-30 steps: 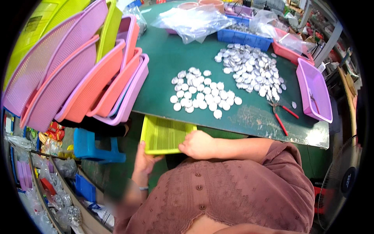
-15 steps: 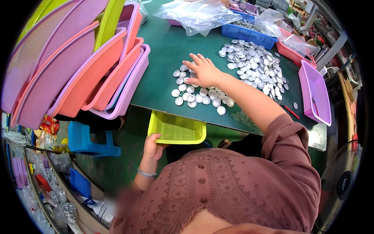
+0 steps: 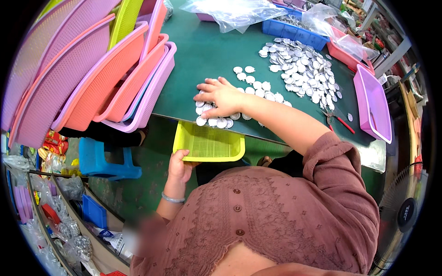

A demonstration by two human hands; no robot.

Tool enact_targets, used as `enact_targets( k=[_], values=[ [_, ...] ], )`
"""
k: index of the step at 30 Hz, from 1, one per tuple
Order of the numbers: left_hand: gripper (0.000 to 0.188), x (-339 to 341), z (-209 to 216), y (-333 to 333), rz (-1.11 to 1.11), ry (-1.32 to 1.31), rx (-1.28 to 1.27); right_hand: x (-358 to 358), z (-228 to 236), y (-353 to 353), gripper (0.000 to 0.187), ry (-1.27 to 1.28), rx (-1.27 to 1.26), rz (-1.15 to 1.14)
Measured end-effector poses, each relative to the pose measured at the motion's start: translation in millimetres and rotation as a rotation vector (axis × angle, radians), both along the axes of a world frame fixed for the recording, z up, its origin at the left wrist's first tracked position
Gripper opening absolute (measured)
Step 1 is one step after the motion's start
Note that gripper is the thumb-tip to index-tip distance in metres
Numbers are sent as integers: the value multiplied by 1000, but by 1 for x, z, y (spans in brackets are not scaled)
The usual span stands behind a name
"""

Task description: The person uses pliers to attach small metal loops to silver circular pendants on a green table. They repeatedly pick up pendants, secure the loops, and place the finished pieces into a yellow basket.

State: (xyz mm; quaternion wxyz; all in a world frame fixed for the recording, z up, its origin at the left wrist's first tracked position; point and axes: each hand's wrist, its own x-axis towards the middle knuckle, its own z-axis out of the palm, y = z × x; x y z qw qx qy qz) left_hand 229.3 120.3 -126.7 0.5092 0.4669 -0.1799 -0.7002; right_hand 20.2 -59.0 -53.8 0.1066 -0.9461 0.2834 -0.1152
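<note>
My left hand (image 3: pixel 178 166) grips the near left rim of a yellow-green mesh basket (image 3: pixel 216 159), thumb over the edge. The basket sits just below the edge of the green table (image 3: pixel 207 50), its open top facing up, and only bare mesh shows inside. My right hand (image 3: pixel 220 97) lies palm down, fingers spread, over a cluster of small round silver pendants (image 3: pixel 212 122) with tiny loops. These lie at the table edge above the basket; some are hidden beneath the palm. More loose pendants (image 3: pixel 259 93) trail off beyond my right wrist.
A large heap of pendants (image 3: pixel 304 69) lies farther right, with red-handled pliers (image 3: pixel 345 124) and a purple tray (image 3: pixel 373 108) nearby. At the back are a blue crate (image 3: pixel 294 34) and plastic bags (image 3: pixel 235 14). Stacked baskets (image 3: pixel 99 73) rise at left above a blue stool (image 3: pixel 108 161).
My right hand has swept left and nearer, pulling part of the pendants to the table edge above the basket. Others stay behind, spread out. My left hand still holds the basket.
</note>
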Motion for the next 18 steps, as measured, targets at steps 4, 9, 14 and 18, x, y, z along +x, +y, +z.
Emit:
enact_targets(
  k=[4, 9, 14, 18],
  values=[
    [53, -3, 8, 4, 1, -1, -1, 5, 2, 29, 56, -47, 1, 117],
    [52, 1, -1, 10, 11, -31, 2, 2, 5, 47, 52, -197, 147, 342],
    [51, 2, -14, 10, 17, 8, 45, -46, 6, -15, 54, -219, -99, -89],
    [52, -8, -13, 8, 9, -32, 17, -81, -4, -44, 73, 44, 13, -492]
  ],
)
